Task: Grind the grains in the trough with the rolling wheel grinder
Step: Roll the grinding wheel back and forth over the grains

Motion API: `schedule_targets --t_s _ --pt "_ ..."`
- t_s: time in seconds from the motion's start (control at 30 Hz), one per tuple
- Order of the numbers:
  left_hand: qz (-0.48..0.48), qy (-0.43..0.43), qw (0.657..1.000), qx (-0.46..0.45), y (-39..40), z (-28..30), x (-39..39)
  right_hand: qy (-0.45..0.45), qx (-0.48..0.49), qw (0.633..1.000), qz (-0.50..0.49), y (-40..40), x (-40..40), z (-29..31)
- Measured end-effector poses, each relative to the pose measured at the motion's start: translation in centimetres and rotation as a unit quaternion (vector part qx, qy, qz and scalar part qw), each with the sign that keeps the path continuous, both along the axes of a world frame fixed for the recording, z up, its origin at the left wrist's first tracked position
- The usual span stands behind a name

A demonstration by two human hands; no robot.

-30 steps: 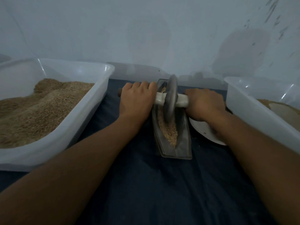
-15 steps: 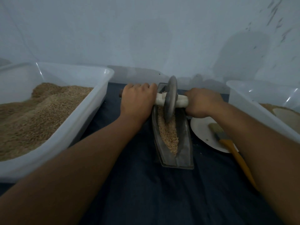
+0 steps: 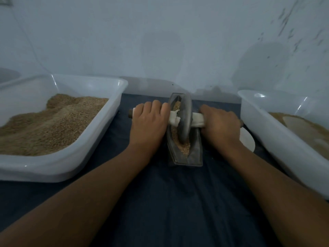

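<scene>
Both hands are clamped on the cloth-wrapped axle: the left hand (image 3: 148, 122) and right hand (image 3: 219, 124) flank the wheel (image 3: 185, 120), which stands upright in the trough (image 3: 195, 154) on the dark surface (image 3: 160, 202), amid crushed grains (image 3: 183, 147), between 2 tubs.

Dim, bluish indoor light is falling from above, leaving everything murky and grainy. Small glare spots are shining on the translucent white plastic tub (image 3: 263, 97) at right. Soft shadows are spreading across the pale wall (image 3: 160, 41). Wide-angle distortion is bending the edges.
</scene>
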State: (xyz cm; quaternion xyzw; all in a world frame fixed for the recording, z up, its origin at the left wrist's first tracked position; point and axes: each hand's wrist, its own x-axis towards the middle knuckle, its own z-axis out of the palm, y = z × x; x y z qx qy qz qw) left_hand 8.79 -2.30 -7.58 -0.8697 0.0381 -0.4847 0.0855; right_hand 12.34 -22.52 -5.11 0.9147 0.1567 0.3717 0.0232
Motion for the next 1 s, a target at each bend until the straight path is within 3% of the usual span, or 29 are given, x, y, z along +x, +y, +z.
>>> schedule_targets --t_s 0.27,0.43,0.73,1.0 --pt "-0.021 0.044 0.998 -0.047 0.3 -1.0 -2.5 -0.038 -0.014 0.999 0.029 -0.4 -2.1 0.0" --pt "-0.027 0.025 0.999 0.004 0.3 -0.2 -2.0 -0.026 0.02 0.999 0.041 -0.6 -1.7 -0.7" --pt "-0.004 0.111 0.994 0.012 0.9 1.4 2.0 0.132 -0.03 0.991 0.001 0.0 3.2 1.2" --pt "0.03 0.173 0.984 0.034 0.9 3.5 5.6 0.32 -0.083 0.944 -0.021 0.6 7.5 3.8"
